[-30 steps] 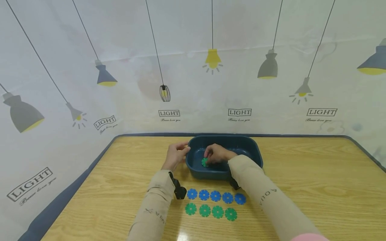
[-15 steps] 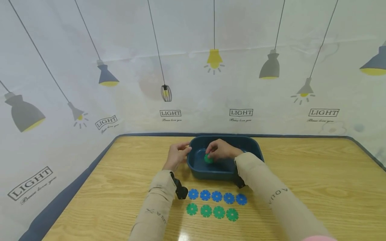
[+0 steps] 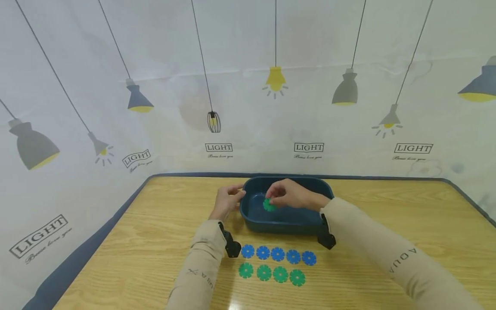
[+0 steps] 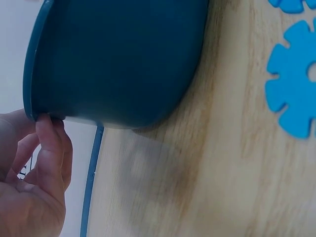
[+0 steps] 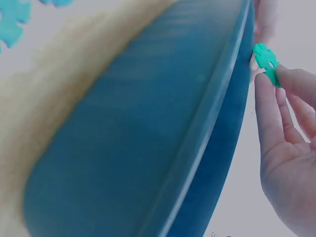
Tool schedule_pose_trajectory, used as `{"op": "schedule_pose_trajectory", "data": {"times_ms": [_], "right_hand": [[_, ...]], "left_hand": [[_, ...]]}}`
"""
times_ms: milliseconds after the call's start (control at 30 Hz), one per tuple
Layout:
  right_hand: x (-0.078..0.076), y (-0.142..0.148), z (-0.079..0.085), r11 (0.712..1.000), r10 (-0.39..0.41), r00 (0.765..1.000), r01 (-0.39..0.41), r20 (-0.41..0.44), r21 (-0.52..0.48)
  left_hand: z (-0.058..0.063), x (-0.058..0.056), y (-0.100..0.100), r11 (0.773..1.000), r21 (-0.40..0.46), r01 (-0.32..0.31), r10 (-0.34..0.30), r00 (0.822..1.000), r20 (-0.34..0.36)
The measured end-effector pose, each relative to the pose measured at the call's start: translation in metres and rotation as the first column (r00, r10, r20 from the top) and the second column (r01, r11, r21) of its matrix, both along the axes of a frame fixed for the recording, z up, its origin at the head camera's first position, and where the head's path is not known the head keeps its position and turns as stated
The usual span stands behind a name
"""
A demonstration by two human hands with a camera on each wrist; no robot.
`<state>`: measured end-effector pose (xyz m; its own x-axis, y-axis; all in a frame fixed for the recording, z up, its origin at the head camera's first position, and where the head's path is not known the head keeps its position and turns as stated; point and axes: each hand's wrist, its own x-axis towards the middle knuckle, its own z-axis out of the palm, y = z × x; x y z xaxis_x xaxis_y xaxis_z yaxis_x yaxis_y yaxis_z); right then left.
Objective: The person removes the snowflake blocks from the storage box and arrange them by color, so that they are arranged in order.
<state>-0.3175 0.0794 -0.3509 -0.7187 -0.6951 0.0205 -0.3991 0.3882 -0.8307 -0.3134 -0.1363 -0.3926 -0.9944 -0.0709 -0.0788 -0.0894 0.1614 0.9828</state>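
My right hand (image 3: 295,194) pinches a green notched plastic disc (image 3: 268,205) between thumb and fingers, over the inside of a dark blue basin (image 3: 277,227). In the right wrist view the disc (image 5: 264,55) is tilted at the fingertips, above the basin's rim. The basin's left end is held by my left hand (image 3: 226,202); the left wrist view shows the fingers (image 4: 49,143) pinching its rim. In front of the basin lie a row of several blue notched discs (image 3: 277,254) and, nearer me, a row of several green ones (image 3: 264,273).
The wooden table (image 3: 166,241) stretches to both sides of the basin. Behind it hangs a pale backdrop (image 3: 252,103) printed with lamps. A black wrist mount (image 3: 232,247) on the left arm sits close to the end of the blue row.
My right hand has lifted the green disc from the basin's floor, and the right forearm has swung out to the right. The left hand stays at the rim.
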Motion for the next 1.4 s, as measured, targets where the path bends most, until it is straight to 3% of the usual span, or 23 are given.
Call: {"op": "schedule_pose_trajectory", "data": {"times_ms": [233, 467, 700, 1133, 1400], "right_hand": [[0.028, 0.019, 0.009, 0.995, 0.048, 0.998, -0.044, 0.051, -0.091], [0.054, 0.037, 0.014, 0.979, 0.161, 0.987, -0.163, -0.029, -0.119], [0.073, 0.063, -0.001, 0.967, 0.231, 0.971, -0.236, -0.056, -0.099], [0.096, 0.095, -0.039, 0.977, 0.193, 0.979, -0.185, 0.065, -0.107], [0.104, 0.098, -0.06, 0.978, 0.177, 0.984, -0.175, 0.004, -0.117]], "left_hand": [[0.0, 0.002, 0.001, 1.0, -0.01, -0.001, 0.001, 1.0, 0.006], [0.0, 0.002, 0.002, 1.0, -0.013, -0.01, 0.01, 1.0, -0.007], [-0.001, 0.001, 0.003, 1.0, -0.013, -0.017, 0.017, 1.0, 0.003], [0.001, 0.001, 0.002, 0.999, -0.036, -0.017, 0.017, 1.0, -0.011], [0.001, 0.001, 0.003, 0.999, -0.048, -0.019, 0.019, 1.0, -0.001]]}}
